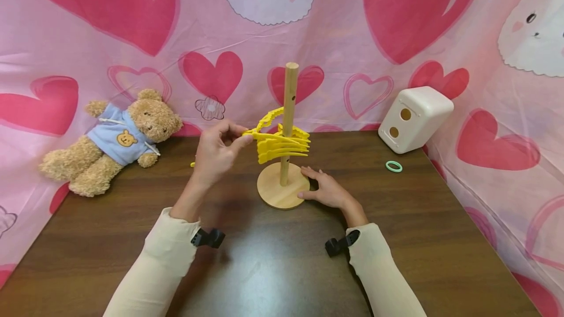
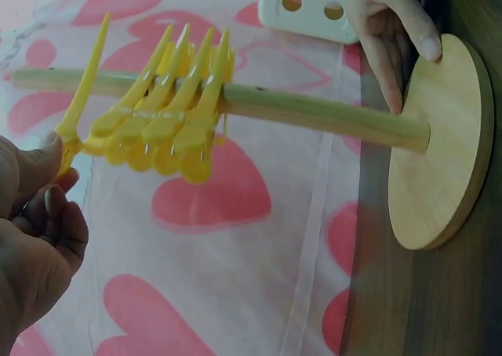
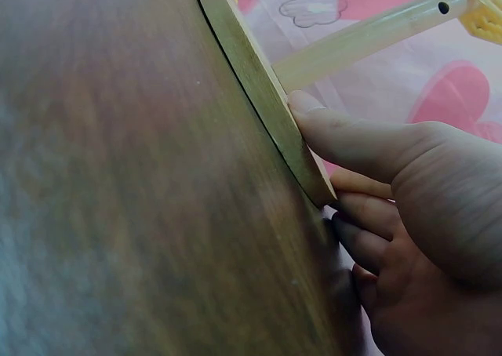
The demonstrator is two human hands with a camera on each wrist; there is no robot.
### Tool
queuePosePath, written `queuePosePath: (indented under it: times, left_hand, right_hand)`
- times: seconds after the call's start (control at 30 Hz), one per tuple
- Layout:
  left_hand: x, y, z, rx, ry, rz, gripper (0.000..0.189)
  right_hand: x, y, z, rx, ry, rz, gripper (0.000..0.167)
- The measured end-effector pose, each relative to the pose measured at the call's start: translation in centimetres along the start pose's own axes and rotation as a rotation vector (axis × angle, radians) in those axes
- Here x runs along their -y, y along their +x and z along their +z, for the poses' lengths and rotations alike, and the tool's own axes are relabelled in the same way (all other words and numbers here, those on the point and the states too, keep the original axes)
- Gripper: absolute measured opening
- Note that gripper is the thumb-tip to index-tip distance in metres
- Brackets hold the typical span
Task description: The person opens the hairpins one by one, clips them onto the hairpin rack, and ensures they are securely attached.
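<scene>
A wooden stand has an upright post on a round base. Several yellow hair clips are clamped in a row round the post, their prongs pointing the same way. My left hand pinches the tail of another yellow hair clip between thumb and fingers. This clip's jaws are spread on either side of the post, just above the row. With the thumb on top of the base and the fingers round its edge, my right hand grips the base at its right side.
A teddy bear in a blue top leans at the back left. On the back right stand a white box with two round holes and a pale green ring. A small yellow piece shows beside my left wrist. Heart-patterned cloth hangs behind the table.
</scene>
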State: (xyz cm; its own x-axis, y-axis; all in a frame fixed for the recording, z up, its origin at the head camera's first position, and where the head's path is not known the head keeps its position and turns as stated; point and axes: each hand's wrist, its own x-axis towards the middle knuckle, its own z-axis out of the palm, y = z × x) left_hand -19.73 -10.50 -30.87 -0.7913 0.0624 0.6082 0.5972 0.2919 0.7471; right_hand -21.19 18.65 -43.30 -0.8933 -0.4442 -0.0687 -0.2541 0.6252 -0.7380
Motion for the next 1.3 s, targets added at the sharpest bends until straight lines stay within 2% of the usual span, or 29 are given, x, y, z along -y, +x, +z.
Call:
queuePosePath:
  times: [0.27,0.87,1.13,1.3]
  left_hand:
    - [-0.3,0.3,1.2,0.005,-0.003,0.050,0.011]
    - [-0.4,0.5,2.5,0.019,-0.012,0.086,0.013]
    - [-0.4,0.5,2.2,0.037,0.017,0.060,0.015]
    - [-0.4,0.6,2.1,0.076,0.038,-0.005,0.019]
  right_hand:
    - [-0.1,0.0,0.0,-0.002,-0.002,0.005,0.078]
    - [-0.3,0.2,0.1,-0.003,-0.001,0.010,0.078]
    - [-0.1,0.2,0.1,-0.005,-0.001,0.003,0.078]
    - [-0.2,0.1,0.1,-0.005,-0.007,0.005,0.078]
